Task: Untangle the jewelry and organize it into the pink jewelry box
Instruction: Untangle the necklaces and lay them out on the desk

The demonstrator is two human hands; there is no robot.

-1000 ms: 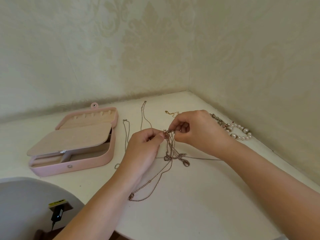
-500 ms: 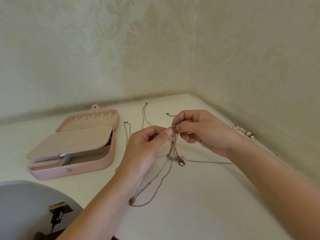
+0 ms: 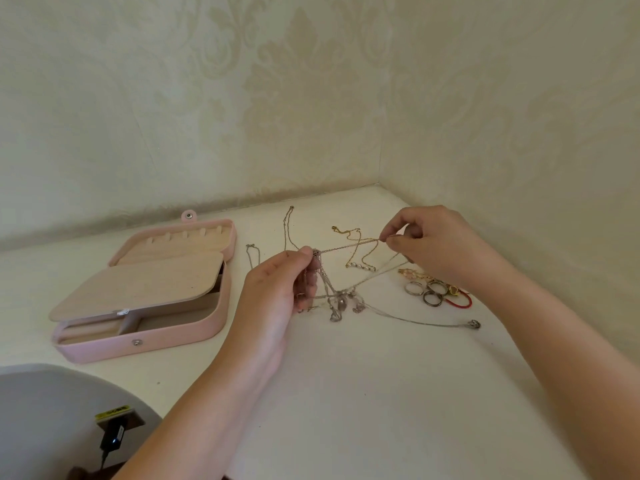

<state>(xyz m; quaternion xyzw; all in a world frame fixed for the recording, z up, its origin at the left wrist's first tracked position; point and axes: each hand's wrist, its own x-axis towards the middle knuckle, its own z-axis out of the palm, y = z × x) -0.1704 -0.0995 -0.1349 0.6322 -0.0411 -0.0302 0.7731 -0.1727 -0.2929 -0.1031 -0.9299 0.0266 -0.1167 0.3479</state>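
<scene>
While our left hand (image 3: 277, 289) pinches the knot of chains (image 3: 339, 299) just right of the open pink box (image 3: 214, 320), our right hand (image 3: 429, 244), farther right, pinches one chain (image 3: 349, 245) stretched taut between them; rings (image 3: 429, 292) lie farthest from the box.

A home room; damask wallpaper (image 3: 311, 98) meets a white tabletop (image 3: 381, 393) corner

Both forearms are reaching forward, hands apart; the left hand (image 3: 277, 292) is pinching a chain (image 3: 349, 246) at its thumb tip, the right hand (image 3: 436, 244) is pinching it further along, fingers curled
</scene>
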